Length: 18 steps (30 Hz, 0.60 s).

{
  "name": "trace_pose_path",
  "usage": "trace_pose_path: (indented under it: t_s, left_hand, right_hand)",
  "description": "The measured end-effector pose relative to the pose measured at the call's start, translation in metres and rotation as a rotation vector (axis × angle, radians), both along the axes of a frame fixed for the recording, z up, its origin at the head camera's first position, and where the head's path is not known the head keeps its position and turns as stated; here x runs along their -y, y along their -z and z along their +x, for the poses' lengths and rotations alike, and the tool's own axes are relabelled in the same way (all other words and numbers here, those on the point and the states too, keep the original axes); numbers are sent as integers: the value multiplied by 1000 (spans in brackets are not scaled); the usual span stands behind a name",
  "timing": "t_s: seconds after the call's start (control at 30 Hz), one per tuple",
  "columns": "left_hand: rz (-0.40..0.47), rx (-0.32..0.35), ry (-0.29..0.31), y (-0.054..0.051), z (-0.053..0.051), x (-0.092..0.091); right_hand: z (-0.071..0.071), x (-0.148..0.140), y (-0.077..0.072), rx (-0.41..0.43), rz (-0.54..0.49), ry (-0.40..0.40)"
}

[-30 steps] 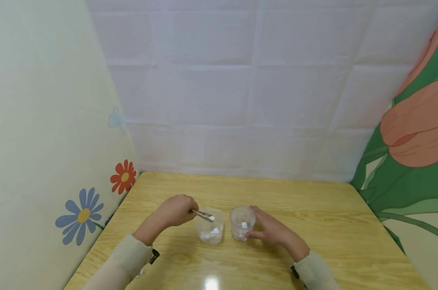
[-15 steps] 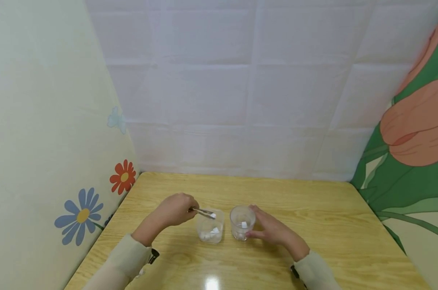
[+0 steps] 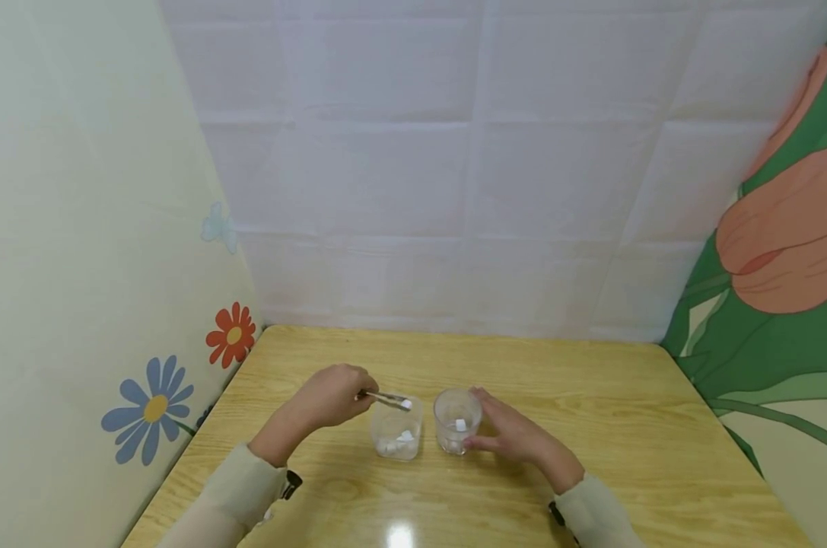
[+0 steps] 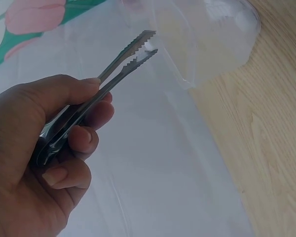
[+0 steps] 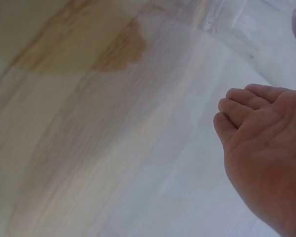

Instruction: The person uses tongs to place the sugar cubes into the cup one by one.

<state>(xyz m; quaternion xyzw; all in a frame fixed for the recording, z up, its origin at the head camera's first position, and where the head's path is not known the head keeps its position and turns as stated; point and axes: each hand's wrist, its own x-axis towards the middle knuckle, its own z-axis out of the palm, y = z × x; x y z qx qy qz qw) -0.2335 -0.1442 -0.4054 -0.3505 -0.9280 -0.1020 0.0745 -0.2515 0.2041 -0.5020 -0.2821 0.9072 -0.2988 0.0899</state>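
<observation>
We see the left hand (image 3: 338,394) pinching slim metal tongs (image 4: 108,83), whose narrow toothed tips hold 1 small white cube (image 3: 406,405) above the far side of a clear container (image 3: 392,423). The cube looks light and dry, perhaps crumbly; we would grip it lightly across 2 opposite faces. More white pieces (image 3: 405,436) lie in the container. The right hand (image 3: 512,435) curves round the side of a clear tumbler (image 3: 446,435), with a white block (image 3: 460,425) inside; its smooth wall seems stiff, possibly slippery and breakable, so we favour holding it low. The wood-grain worktop (image 3: 591,403) reflects light; a creased white cloth (image 3: 399,167) hangs behind, flowered hangings (image 3: 783,251) at either side.
</observation>
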Motion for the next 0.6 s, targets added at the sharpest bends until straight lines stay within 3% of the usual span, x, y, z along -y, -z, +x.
trace_pose_path:
  t_s: [0.6]
  left_hand:
    - [39, -52, -2, -1, -1, -7]
  right_hand:
    - [1, 1, 0, 0, 3, 4]
